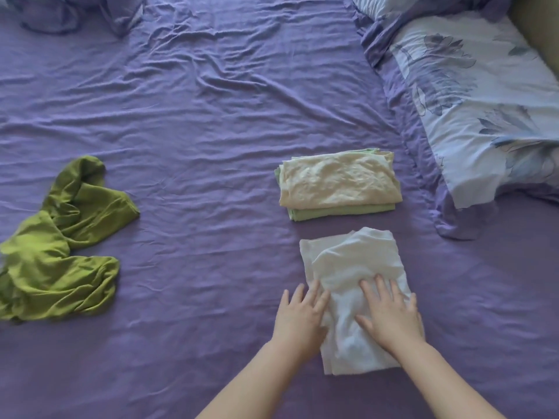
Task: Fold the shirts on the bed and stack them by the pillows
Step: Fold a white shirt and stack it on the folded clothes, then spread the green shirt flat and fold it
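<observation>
A broad stretch of wrinkled purple sheet (187, 116) lies open at centre. A crumpled green shirt (60, 246) blocks the left; a folded stack (337, 184) and a floral pillow (484, 116) crowd the right.

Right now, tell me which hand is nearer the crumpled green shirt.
Left. The left hand rests at the white shirt's left edge, on the side facing the crumpled green shirt. The right hand lies flat on the white shirt, farther away.
</observation>
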Tool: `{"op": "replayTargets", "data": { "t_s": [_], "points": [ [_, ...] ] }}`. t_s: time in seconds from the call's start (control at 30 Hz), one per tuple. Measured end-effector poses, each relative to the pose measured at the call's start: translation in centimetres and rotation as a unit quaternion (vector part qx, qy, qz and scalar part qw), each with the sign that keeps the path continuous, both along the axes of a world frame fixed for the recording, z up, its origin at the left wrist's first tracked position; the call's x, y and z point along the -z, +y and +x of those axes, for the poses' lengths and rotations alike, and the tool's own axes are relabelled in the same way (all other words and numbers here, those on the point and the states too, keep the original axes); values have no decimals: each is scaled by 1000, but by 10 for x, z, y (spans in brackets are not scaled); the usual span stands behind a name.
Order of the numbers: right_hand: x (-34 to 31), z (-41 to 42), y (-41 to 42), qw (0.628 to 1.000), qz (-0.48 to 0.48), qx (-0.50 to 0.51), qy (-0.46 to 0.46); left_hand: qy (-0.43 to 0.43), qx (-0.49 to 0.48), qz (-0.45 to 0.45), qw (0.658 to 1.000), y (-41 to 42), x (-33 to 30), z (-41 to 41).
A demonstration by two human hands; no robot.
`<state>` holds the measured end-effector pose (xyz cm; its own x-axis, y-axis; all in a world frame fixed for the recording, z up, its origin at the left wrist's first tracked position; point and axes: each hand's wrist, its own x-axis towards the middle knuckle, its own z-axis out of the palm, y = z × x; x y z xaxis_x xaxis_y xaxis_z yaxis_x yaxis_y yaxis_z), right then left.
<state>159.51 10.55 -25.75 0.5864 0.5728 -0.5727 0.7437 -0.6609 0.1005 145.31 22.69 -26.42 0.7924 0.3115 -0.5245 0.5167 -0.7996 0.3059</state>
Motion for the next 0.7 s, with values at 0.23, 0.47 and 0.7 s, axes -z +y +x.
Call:
{"op": "replayTargets", "data": {
  "t_s": [0.23, 0.47, 0.7],
  "points": [
    [-28, -73, 85, 988, 147, -13, 49, 57, -78, 20, 995, 74, -15, -82],
    [-42, -187, 176, 960, 240, -118, 85, 48, -135, 59, 988, 155, -35, -194],
    [-37, -294, 268, 945, 247, -170, 133, 38, -180, 131, 974, 239, -43, -313]
  ]
}}
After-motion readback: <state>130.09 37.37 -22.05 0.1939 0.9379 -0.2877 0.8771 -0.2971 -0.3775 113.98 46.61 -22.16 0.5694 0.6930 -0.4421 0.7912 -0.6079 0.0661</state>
